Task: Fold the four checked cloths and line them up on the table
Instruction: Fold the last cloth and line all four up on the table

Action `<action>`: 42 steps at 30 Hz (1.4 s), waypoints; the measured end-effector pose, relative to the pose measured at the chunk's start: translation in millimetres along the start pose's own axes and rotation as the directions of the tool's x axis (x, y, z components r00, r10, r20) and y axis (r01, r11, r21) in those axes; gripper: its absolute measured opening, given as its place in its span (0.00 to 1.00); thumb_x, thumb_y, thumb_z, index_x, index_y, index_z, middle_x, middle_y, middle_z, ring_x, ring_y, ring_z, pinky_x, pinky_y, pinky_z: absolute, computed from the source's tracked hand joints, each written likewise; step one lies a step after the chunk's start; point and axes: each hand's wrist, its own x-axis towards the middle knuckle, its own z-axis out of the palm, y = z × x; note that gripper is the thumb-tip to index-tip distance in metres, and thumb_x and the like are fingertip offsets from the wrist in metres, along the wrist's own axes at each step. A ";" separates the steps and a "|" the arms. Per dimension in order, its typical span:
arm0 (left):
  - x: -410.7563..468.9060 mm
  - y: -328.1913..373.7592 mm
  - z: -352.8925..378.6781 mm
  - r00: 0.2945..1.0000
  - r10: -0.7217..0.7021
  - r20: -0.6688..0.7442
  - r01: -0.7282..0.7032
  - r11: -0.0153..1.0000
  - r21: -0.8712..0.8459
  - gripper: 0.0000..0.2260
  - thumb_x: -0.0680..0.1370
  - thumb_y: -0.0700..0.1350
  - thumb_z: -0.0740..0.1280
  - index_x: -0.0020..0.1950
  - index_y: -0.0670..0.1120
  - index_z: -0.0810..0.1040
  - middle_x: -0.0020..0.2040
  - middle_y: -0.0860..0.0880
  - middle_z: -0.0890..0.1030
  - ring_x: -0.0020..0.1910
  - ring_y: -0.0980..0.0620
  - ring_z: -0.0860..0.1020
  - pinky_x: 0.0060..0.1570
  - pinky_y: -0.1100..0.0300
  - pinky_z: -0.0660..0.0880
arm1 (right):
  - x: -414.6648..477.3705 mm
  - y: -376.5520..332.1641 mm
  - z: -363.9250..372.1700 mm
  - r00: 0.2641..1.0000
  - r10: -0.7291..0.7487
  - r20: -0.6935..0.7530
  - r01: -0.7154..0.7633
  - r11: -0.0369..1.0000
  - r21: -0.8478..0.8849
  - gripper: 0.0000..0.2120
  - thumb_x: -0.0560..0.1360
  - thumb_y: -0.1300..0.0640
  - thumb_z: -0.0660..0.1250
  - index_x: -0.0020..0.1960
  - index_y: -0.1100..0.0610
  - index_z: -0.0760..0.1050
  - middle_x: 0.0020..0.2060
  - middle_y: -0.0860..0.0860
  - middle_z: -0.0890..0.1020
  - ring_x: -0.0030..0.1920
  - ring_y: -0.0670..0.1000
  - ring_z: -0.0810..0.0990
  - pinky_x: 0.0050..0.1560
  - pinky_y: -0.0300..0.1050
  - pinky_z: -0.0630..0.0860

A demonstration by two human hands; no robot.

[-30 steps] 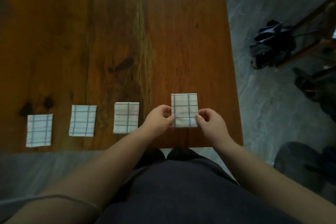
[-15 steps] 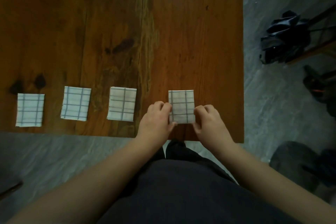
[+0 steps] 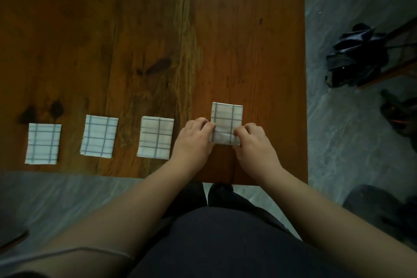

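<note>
Three folded white cloths with blue checks lie flat in a row near the front edge of the wooden table (image 3: 248, 29): the leftmost cloth (image 3: 43, 143), the second cloth (image 3: 99, 135) and the third cloth (image 3: 156, 137). A fourth folded checked cloth (image 3: 226, 119) sits to their right, a little farther back than the row. My left hand (image 3: 194, 140) pinches its lower left edge. Its lower right corner is pinched by my right hand (image 3: 253, 144). The fingers hide the cloth's bottom corners.
The table's right edge runs just right of the fourth cloth, with grey floor beyond. Dark objects (image 3: 356, 61) and a wooden frame stand on the floor at the right. My dark clothing fills the bottom of the view.
The view has shifted, so the row sits higher in the frame. Both hands have stayed on the fourth cloth, and their fingers now cover more of its lower corners.
</note>
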 end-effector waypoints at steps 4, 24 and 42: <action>9.7 -2.5 -3.2 0.999 0.051 0.010 -0.051 0.998 0.036 0.23 0.79 0.50 0.68 0.73 0.51 0.69 0.70 0.50 0.71 0.69 0.49 0.68 0.70 0.52 0.68 | 9.7 -2.1 -2.8 1.000 0.014 -0.021 -0.015 1.000 -0.016 0.15 0.80 0.54 0.64 0.66 0.51 0.69 0.61 0.51 0.72 0.58 0.51 0.70 0.58 0.49 0.76; -51.4 -92.1 -44.4 0.997 -0.065 -0.041 0.063 0.997 -0.053 0.15 0.79 0.49 0.69 0.64 0.53 0.73 0.61 0.53 0.74 0.62 0.55 0.71 0.61 0.60 0.71 | 8.3 -88.2 20.4 0.997 -0.068 0.020 0.067 0.997 0.039 0.19 0.79 0.50 0.66 0.69 0.49 0.69 0.63 0.47 0.73 0.63 0.48 0.71 0.62 0.46 0.74; -49.4 -183.0 -55.6 0.992 0.079 0.093 -0.079 0.997 -0.002 0.21 0.78 0.51 0.69 0.70 0.54 0.70 0.67 0.53 0.72 0.65 0.52 0.69 0.65 0.55 0.72 | 15.6 -180.0 78.8 0.998 0.041 0.044 -0.037 0.995 -0.088 0.19 0.78 0.51 0.67 0.67 0.48 0.68 0.60 0.49 0.73 0.56 0.49 0.70 0.55 0.45 0.75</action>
